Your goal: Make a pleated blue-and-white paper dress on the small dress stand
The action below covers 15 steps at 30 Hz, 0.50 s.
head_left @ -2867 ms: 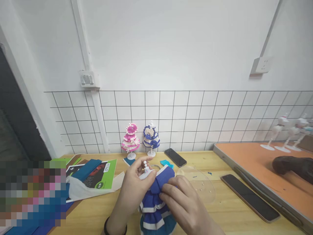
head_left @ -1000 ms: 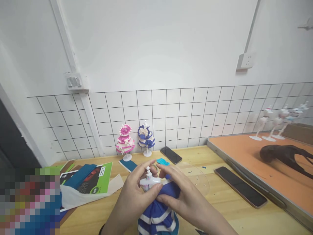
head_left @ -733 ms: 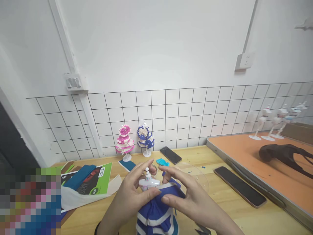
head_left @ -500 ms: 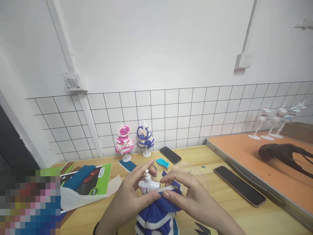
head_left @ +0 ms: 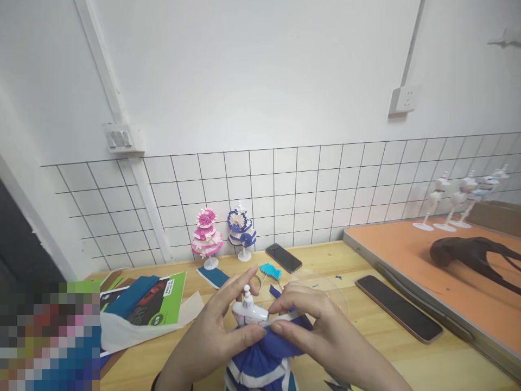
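Observation:
A small white dress-form mannequin [head_left: 250,313] with a knobbed neck stands at the front of the table, dressed in a tiered skirt [head_left: 256,369] of blue and white crepe paper. My left hand [head_left: 207,336] curls round its left side, with the thumb pressed on the front of the bodice. My right hand [head_left: 325,326] pinches a blue crepe paper strip [head_left: 299,331] with a white edge between thumb and fingers, against the mannequin's right side. Part of the strip hides under the right fingers. The mannequin's base is out of view.
Behind stand a pink paper-dressed mannequin [head_left: 207,239] and a blue one [head_left: 242,231]. Phones lie at the back [head_left: 284,257] and right [head_left: 399,308]. A turquoise pleated paper [head_left: 271,271], scissors [head_left: 337,383] and paper sheets [head_left: 138,304] lie around. An orange board [head_left: 391,244] borders the right.
The blue strip now lies lower and flatter, spreading further right beneath my right hand. The mannequin has tilted and shifted slightly right; both hands keep nearly the same places.

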Each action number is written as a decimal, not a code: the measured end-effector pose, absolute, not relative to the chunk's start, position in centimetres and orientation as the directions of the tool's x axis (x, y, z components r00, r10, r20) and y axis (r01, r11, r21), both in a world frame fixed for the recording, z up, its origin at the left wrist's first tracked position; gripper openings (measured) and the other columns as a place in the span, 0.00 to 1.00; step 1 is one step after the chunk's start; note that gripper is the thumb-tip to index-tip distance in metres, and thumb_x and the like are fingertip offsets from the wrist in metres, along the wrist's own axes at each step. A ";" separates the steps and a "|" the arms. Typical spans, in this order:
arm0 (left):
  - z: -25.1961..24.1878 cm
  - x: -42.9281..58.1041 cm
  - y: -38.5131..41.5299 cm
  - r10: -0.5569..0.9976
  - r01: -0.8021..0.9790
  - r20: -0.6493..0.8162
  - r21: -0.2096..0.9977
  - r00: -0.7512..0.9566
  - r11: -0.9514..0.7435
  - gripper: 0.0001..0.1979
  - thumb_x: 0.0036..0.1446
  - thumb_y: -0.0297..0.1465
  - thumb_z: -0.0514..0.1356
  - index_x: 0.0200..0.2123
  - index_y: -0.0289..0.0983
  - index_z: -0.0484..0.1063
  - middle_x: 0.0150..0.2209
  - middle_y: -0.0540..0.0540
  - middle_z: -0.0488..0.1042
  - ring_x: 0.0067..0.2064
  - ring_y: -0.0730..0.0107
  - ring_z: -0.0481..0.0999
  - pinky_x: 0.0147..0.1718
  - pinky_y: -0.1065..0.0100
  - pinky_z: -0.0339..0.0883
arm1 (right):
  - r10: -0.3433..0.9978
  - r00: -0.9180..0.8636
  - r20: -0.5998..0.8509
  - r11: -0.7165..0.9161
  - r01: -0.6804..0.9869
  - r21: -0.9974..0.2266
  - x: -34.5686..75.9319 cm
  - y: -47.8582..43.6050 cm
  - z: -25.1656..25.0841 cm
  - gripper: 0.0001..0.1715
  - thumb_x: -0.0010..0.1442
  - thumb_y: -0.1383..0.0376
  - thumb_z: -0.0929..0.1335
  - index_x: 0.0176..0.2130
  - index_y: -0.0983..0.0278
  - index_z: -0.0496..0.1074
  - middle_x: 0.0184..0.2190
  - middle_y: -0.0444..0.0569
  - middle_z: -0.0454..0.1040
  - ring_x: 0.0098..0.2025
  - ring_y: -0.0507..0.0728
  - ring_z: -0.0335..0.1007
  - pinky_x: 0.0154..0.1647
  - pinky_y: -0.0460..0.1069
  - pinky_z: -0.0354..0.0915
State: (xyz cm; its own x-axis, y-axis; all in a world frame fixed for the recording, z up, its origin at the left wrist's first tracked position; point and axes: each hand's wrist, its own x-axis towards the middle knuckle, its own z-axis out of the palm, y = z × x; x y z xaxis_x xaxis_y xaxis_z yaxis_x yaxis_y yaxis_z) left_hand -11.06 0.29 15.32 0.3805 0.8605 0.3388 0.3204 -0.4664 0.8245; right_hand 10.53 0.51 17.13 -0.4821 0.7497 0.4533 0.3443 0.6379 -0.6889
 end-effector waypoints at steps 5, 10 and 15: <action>14.7 -11.3 0.6 0.873 0.235 0.311 0.879 0.377 -0.415 0.36 0.51 0.39 0.64 0.61 0.49 0.54 0.46 0.46 0.68 0.47 0.61 0.67 0.51 0.60 0.58 | 0.732 -0.505 0.458 0.658 0.348 -0.667 10.7 0.2 17.3 0.05 0.58 0.64 0.68 0.36 0.59 0.76 0.28 0.45 0.72 0.34 0.54 0.66 0.36 0.49 0.63; 14.9 -11.0 0.7 0.862 0.183 0.321 0.891 0.393 -0.416 0.36 0.51 0.39 0.64 0.61 0.48 0.54 0.41 0.47 0.71 0.43 0.63 0.68 0.49 0.61 0.59 | 0.719 -0.491 0.492 0.684 0.375 -0.626 10.7 0.0 17.2 0.06 0.58 0.63 0.68 0.34 0.60 0.76 0.27 0.46 0.73 0.34 0.55 0.67 0.36 0.49 0.63; 15.0 -11.0 0.7 0.869 0.142 0.313 0.909 0.384 -0.391 0.35 0.50 0.39 0.64 0.60 0.49 0.56 0.41 0.47 0.71 0.43 0.63 0.68 0.48 0.61 0.58 | 0.705 -0.477 0.524 0.704 0.387 -0.595 10.6 0.0 17.4 0.06 0.58 0.63 0.68 0.32 0.61 0.76 0.26 0.46 0.73 0.32 0.55 0.67 0.35 0.50 0.63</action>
